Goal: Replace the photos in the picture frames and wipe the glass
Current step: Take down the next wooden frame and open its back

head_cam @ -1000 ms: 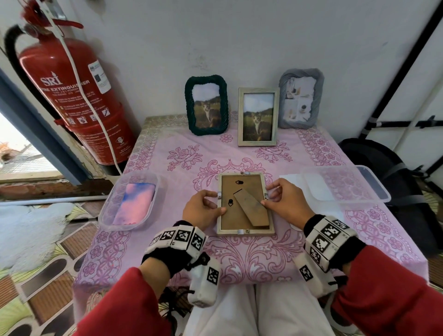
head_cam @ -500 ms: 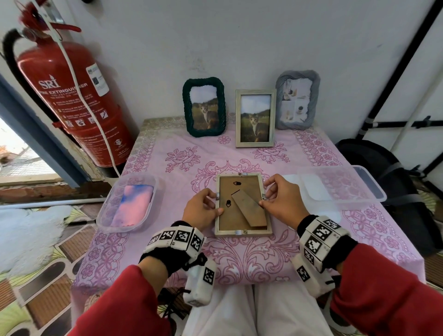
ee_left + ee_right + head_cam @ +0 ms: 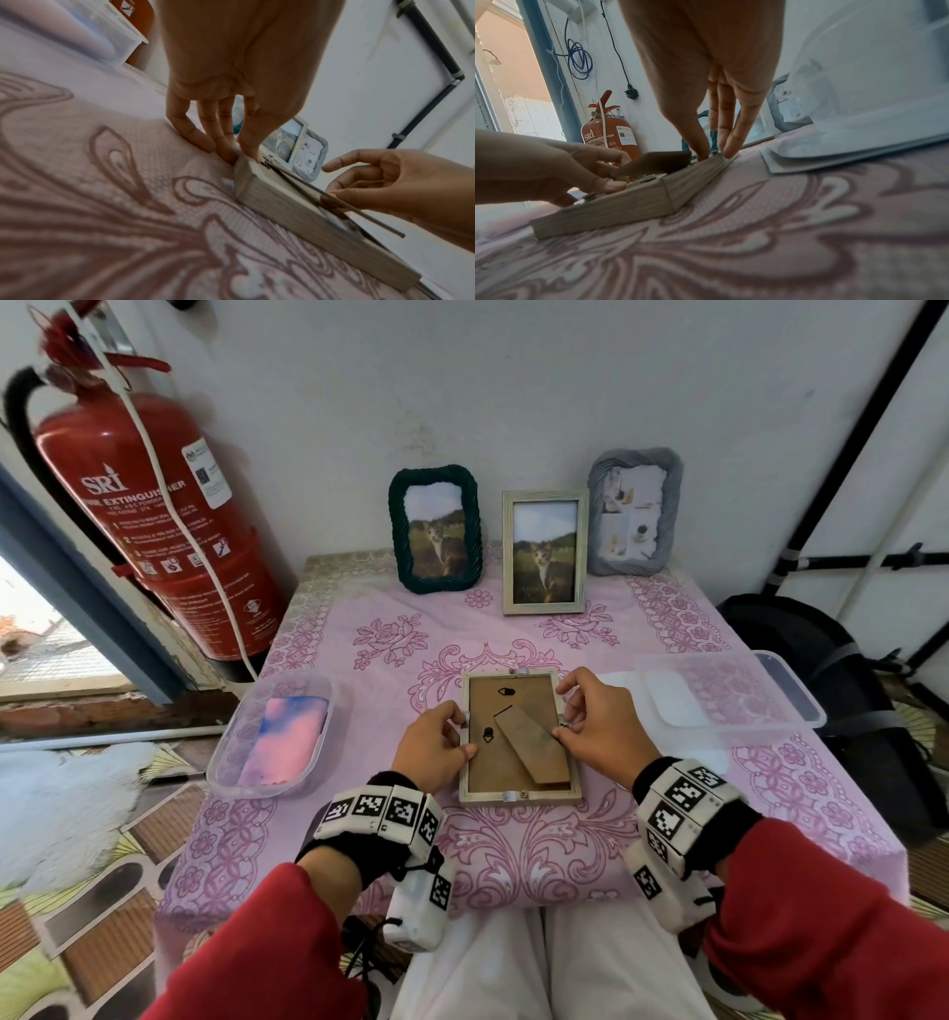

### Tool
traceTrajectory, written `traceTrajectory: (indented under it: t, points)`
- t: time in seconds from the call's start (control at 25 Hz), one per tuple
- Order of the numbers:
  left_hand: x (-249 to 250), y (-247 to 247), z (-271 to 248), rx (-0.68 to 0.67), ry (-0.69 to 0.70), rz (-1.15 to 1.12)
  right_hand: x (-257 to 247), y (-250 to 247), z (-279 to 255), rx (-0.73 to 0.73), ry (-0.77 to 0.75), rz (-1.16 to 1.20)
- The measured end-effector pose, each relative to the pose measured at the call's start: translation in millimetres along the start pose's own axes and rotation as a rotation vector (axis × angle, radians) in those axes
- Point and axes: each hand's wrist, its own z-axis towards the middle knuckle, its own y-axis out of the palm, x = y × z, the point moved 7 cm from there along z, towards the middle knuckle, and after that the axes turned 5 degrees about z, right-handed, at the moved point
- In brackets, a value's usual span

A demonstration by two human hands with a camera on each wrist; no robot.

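A light wooden picture frame (image 3: 518, 796) lies face down in the middle of the pink tablecloth, its brown backing and folding stand (image 3: 534, 747) facing up. My left hand (image 3: 462, 734) holds the frame's left rail, thumb on top and fingers curled against its side; the left wrist view shows those fingertips (image 3: 226, 150) at the frame's corner (image 3: 295, 205). My right hand (image 3: 562, 711) pinches the right rail, thumb near the stand and index finger further up. In the right wrist view its fingertips (image 3: 729, 150) press on the frame's edge (image 3: 628, 203).
Three framed photos stand against the back wall: green (image 3: 435, 528), wooden (image 3: 544, 552), grey (image 3: 634, 510). A clear tub with a pink-blue cloth (image 3: 277, 737) sits at the left, a clear tub (image 3: 729, 690) over white sheets at the right. A fire extinguisher (image 3: 154, 516) hangs left.
The frame stays in place. Both hands remain at its sides; my right fingers have shifted slightly along the right rail.
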Motion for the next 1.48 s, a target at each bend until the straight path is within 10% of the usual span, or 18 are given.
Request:
traceTrajectory:
  t: [1.48]
  points:
    - [8, -5, 8, 0.061, 0.024, 0.271, 3, 3, -1, -0.063, 0.013, 0.010]
